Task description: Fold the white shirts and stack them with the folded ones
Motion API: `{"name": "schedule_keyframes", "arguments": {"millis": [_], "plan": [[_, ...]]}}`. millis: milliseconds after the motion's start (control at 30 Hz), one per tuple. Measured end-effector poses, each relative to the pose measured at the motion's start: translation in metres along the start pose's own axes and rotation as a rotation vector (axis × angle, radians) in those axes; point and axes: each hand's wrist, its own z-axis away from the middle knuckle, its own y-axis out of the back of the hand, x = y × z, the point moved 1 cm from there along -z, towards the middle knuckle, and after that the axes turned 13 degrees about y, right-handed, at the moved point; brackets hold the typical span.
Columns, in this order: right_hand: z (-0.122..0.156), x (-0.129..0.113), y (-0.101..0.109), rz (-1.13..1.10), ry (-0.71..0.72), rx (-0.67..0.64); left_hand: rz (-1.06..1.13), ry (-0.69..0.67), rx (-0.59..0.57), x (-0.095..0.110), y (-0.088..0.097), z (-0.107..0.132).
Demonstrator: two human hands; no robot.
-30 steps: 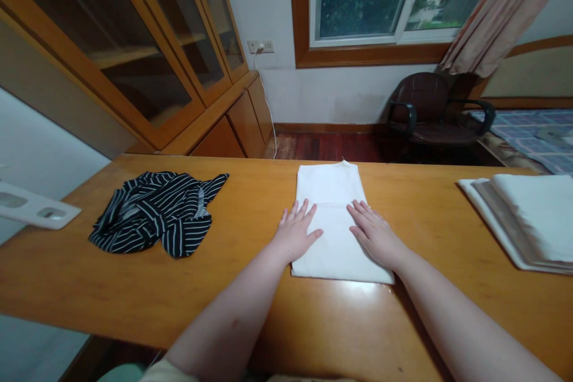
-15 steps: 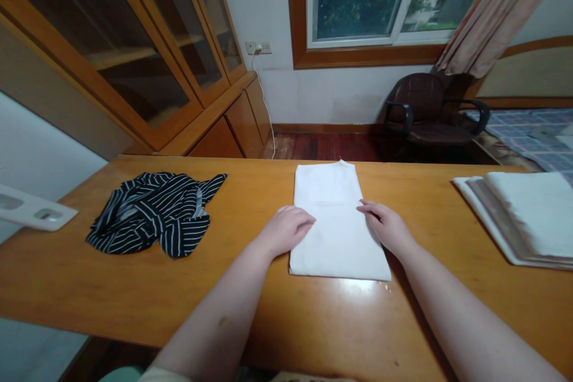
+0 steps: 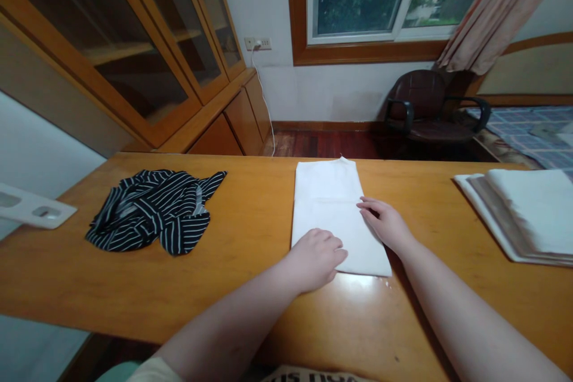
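Note:
A folded white cloth (image 3: 329,191) lies flat as a long rectangle in the middle of the wooden table. My left hand (image 3: 319,255) rests palm down over its near left part, fingers laid on the fabric and hiding that corner. Along the cloth's right edge is my right hand (image 3: 384,222), its fingers stretched toward the middle of that edge and touching it. Neither hand grips the fabric.
On the left of the table (image 3: 250,215) lies a crumpled black-and-white striped garment (image 3: 156,212). A stack of folded cloths (image 3: 532,215) sits at the right. A white plastic piece (image 3: 40,209) juts in from the left. Beyond are a chair (image 3: 423,107) and a glass-door cabinet (image 3: 147,54).
My left hand has slid from the cloth's left edge toward me and to the right, onto its near part. The right hand stays almost where it was.

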Motion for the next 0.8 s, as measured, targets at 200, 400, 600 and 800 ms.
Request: {"name": "schedule_keyframes", "arguments": {"millis": [200,400,600,800], "plan": [[0.001,-0.004,0.000,-0.009,0.070,0.042,-0.069,0.106,0.130,-0.008,0.002,0.003],[0.004,-0.017,0.011,-0.368,0.255,-0.209,0.015,0.208,0.415,-0.029,0.020,0.012],[0.006,-0.027,0.006,-0.336,0.396,-0.390,0.056,0.292,0.627,-0.043,0.033,0.017],[0.006,-0.026,-0.008,-0.102,0.282,-0.235,0.043,0.160,0.673,-0.038,0.027,0.014]]}}
